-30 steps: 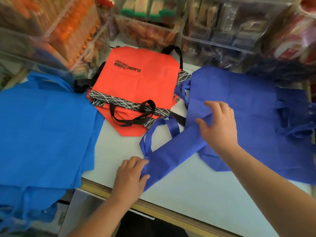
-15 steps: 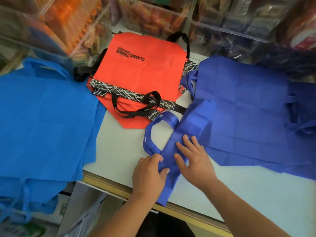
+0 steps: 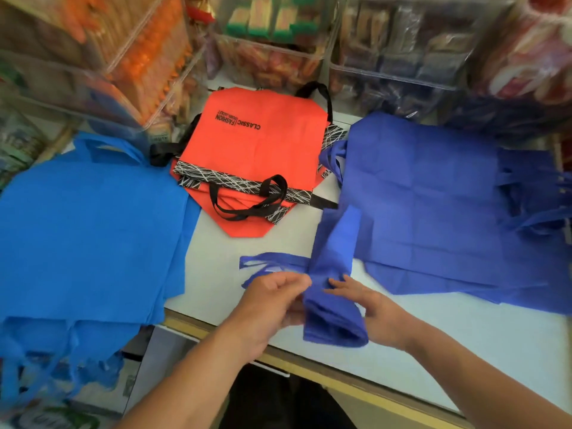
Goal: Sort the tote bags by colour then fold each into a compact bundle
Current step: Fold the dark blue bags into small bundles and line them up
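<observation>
Hands meet at the near edge of the table [image 3: 216, 283], both holding a folded bag [image 3: 335, 243], a narrow violet-blue strip. The left hand [image 3: 272, 301] has curled fingers pinching the strip's left edge, just below its handles [image 3: 269, 261], which stick out to the left. The right hand [image 3: 374, 314] holds the right edge with fingers [image 3: 340, 283] laid over the top; its thumb is hidden.

A violet pile [image 3: 433, 196] of flat bags lies to the right, touching the strip's far end. Orange bags [image 3: 257, 150] with black handles are stacked in the middle. A blue pile [image 3: 86, 227] on the left hangs over the table's edge.

Clear bins [image 3: 393, 72] line the back, holding blurred packets: orange ones on the left, green-topped ones in the middle, dark ones on the right.
</observation>
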A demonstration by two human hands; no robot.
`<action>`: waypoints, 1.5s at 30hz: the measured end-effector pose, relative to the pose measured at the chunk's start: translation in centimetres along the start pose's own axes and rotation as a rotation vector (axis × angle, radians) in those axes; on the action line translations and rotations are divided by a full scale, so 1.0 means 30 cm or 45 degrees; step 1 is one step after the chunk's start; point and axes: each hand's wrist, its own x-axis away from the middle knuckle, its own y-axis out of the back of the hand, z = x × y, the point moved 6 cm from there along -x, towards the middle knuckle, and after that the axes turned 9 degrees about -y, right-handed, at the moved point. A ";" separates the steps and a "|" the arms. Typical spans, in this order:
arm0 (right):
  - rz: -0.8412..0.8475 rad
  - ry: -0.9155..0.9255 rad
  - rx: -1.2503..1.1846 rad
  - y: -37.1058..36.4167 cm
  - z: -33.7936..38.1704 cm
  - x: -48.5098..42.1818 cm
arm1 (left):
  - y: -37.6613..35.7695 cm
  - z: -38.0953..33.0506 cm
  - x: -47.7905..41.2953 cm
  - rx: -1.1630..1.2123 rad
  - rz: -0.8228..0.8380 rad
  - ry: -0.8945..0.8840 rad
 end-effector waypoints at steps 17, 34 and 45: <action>-0.451 -0.430 0.151 0.041 0.086 -0.120 | -0.001 0.150 -0.097 -1.472 -0.169 -0.592; -0.549 0.087 0.310 0.156 0.200 -0.380 | -0.035 0.161 -0.168 -2.166 0.084 -1.106; -0.599 -0.033 0.186 0.171 0.143 -0.356 | 0.003 0.215 -0.200 -2.112 0.642 -0.749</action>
